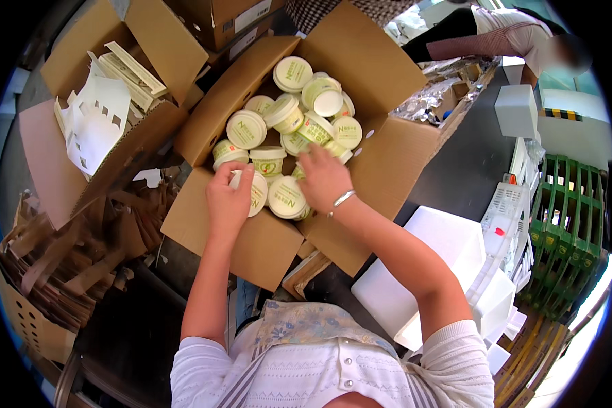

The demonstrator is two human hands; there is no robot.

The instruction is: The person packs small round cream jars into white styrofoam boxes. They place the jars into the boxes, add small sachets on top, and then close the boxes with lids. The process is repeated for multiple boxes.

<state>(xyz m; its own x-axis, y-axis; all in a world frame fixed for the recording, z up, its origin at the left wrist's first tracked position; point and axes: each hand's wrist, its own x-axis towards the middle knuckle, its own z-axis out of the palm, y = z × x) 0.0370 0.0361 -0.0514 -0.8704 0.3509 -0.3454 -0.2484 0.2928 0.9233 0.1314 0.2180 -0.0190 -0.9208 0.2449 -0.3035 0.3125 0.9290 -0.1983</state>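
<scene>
Before me an open cardboard box (pixel 265 255) holds a loose heap of white and green lidded tubs (pixel 246 129). Some stand upright and others lie tilted on their sides. At the near left corner, my left hand (pixel 228 196) grips one lidded tub (pixel 256 194) by its edge, thumb over the lid. My right hand (pixel 326 178) reaches in from the right, its slightly blurred fingers bent down among the tubs. Whether they hold one is hidden. Close by its wrist sits another upright tub (pixel 287 197).
Left of me stands an open carton (pixel 117 168) with white cut card; flattened cardboard (pixel 66 260) is piled below. White foam boxes (pixel 438 245) are by my right arm. Green plastic crates (pixel 566 234) are stacked far right. Another person (pixel 510 41) bends over at the upper right.
</scene>
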